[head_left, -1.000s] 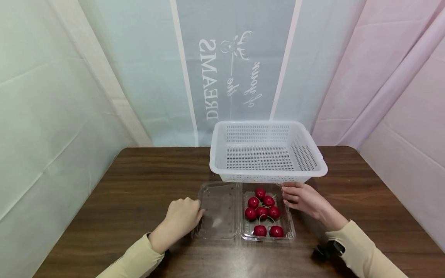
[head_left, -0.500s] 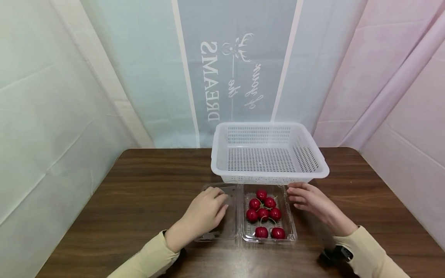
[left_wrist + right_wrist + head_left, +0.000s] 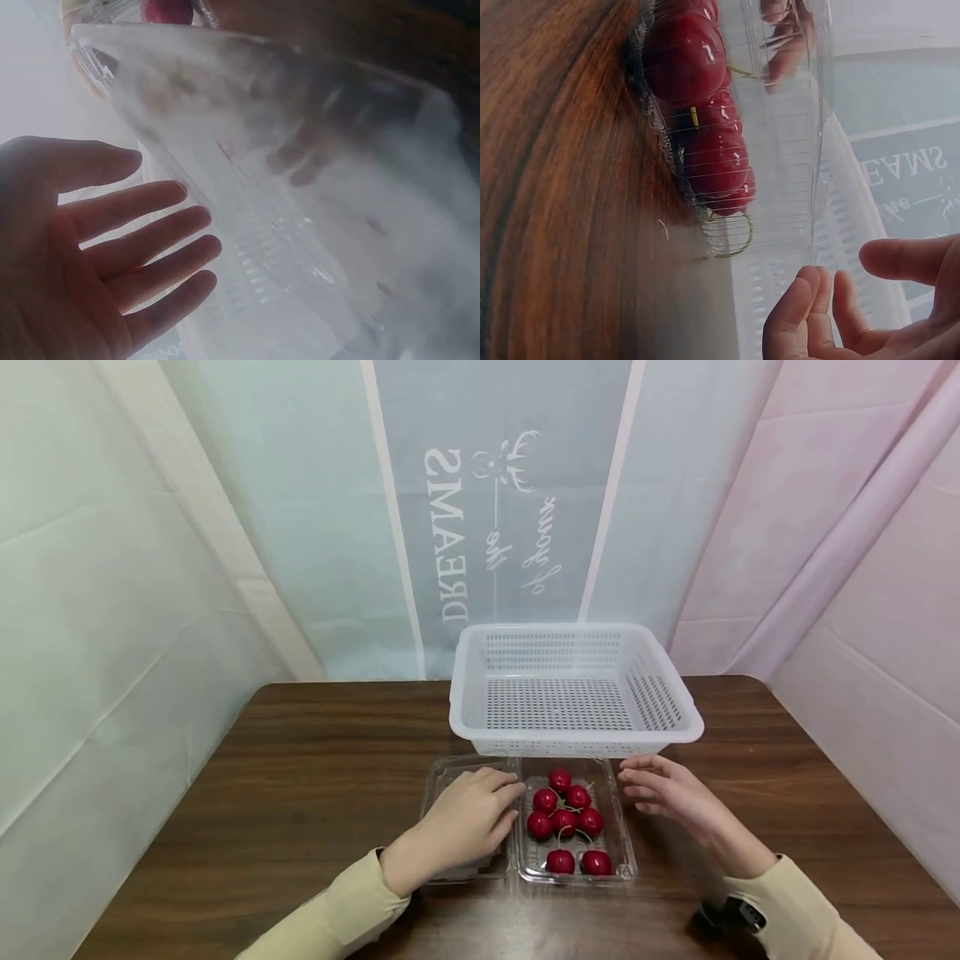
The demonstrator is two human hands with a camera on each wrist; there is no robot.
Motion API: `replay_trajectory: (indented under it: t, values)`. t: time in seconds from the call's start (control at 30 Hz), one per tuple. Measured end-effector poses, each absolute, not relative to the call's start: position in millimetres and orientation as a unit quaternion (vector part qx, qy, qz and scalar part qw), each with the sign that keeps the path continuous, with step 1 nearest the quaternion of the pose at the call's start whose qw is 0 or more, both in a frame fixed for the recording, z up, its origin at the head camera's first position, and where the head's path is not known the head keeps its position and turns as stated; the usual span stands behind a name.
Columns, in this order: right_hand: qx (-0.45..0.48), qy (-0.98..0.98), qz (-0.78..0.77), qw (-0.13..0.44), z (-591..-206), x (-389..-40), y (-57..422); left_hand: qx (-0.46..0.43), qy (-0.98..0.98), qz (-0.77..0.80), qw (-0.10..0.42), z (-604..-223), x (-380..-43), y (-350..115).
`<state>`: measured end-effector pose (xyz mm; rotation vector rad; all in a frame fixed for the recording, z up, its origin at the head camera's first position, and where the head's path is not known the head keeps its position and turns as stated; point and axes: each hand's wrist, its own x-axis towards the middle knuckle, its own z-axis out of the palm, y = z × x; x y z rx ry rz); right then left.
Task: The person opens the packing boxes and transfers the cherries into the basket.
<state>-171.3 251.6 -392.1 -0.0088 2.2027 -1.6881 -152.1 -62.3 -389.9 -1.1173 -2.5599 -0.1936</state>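
A clear plastic clamshell box [image 3: 617,835] lies unfolded on the table, its tray at the right and its lid [image 3: 444,772] at the left. Several red cherries [image 3: 564,822] with green stems sit in the tray. Over the lid is my left hand [image 3: 467,817], fingertips near the hinge; in the left wrist view its fingers extend, holding nothing, beside the clear plastic. Whether they touch the lid I cannot tell. My right hand [image 3: 672,795] hovers just off the tray's right edge, fingers loosely bent, as the right wrist view also shows.
A white perforated plastic basket [image 3: 577,735] stands right behind the box, with nothing seen inside. Dark wood-grain table [image 3: 322,768] extends on both sides. A printed curtain [image 3: 495,527] hangs behind the table's back edge. A small black object [image 3: 720,917] is by the right wrist.
My left hand has moved from the lid's left edge rightward over the lid to near the hinge. My right hand has drawn slightly away from the tray's edge. The cherries stay put.
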Motion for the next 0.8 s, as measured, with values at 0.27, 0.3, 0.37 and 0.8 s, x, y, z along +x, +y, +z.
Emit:
replay_trajectory:
  t: [0.27,0.3,0.37,0.8]
  values:
    - [-0.03,0.825,-0.551,0.122,-383,-161,240,-0.4,-0.896,-0.068,0.182,-394,-154,-60]
    - [-0.037,0.835,-0.538,0.11,-381,-160,238,-0.4,-0.896,-0.066,0.184,-394,-154,-60]
    - [-0.057,0.853,-0.511,0.083,-377,-157,232,-0.399,-0.896,-0.063,0.182,-394,-154,-60]
    - [-0.21,0.914,-0.346,0.031,-367,-150,199,-0.394,-0.9,-0.06,0.176,-392,-152,-60]
